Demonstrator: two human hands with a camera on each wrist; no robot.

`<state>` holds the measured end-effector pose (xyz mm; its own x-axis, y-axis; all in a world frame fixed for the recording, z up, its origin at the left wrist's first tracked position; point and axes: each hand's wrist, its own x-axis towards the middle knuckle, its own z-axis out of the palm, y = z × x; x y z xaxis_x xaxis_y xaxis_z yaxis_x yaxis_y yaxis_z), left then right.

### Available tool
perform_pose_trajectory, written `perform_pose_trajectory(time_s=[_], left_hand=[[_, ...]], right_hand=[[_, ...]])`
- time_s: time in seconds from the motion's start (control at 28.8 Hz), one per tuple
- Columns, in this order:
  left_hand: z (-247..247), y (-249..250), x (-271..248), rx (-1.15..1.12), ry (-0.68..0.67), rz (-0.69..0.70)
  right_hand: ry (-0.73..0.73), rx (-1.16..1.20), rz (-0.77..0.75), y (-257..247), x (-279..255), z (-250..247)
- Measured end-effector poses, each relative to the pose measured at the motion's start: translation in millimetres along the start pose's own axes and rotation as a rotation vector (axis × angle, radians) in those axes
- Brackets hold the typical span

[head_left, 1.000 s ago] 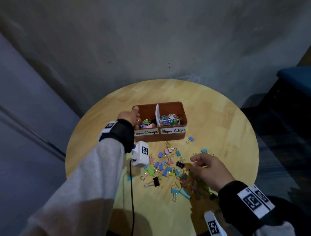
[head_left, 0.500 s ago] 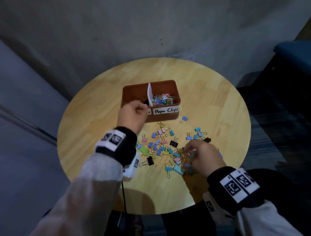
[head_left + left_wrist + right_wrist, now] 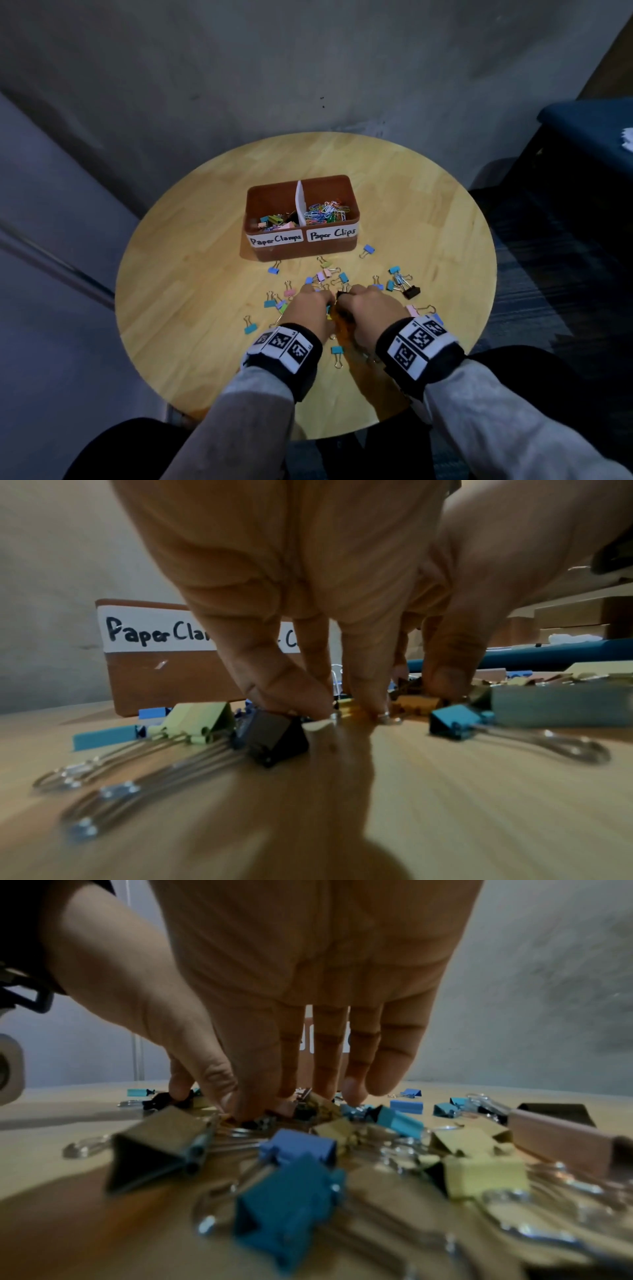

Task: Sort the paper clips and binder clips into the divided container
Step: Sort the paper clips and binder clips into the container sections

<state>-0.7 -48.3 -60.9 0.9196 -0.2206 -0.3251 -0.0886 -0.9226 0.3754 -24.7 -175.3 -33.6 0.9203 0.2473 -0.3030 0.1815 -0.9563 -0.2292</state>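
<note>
Returning from the box, the left hand now joins the right hand in the clips scattered on the surface near the box; both grips pinch down, contents unclear; another load looks imminent.

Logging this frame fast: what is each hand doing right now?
Left hand: fingers down in the binder clips; a grip cannot be told.
Right hand: fingers down in the same pile; cannot be told either.
</note>
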Motion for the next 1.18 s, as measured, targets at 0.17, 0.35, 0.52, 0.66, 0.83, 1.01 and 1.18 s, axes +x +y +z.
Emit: perform_pose_trajectory(time_s=[0.17,0.35,0.52,0.66,0.83,1.01,1.18], left_hand=[[2,2,5,0.012,0.023,0.003],[8,4,7,-0.017,0.063,0.010],[7,-6,1,-0.365,0.128,-0.135],[-1,-20,-7,-1.016,0.122,-0.338],[-15,-32,-23,-1.849,-0.054,-0.434],[-16,-37,-26,-2.042,-0.250,-0.554],[-17,-33,-24,-1.770,-0.206,-0.574]], right_hand=[[-0.008,0.094,0.073,1,10,3],[0.021,0.157,0.099,-2,16,12],[0.055,0.163,0.098,-2,19,13],[0.086,0.108,0.103,-1,15,19],[0.055,0.036,0.092,-3,15,18],[0.056,0.029,0.073,-5,19,18],[0.016,0.023,0.049,-5,22,12]])
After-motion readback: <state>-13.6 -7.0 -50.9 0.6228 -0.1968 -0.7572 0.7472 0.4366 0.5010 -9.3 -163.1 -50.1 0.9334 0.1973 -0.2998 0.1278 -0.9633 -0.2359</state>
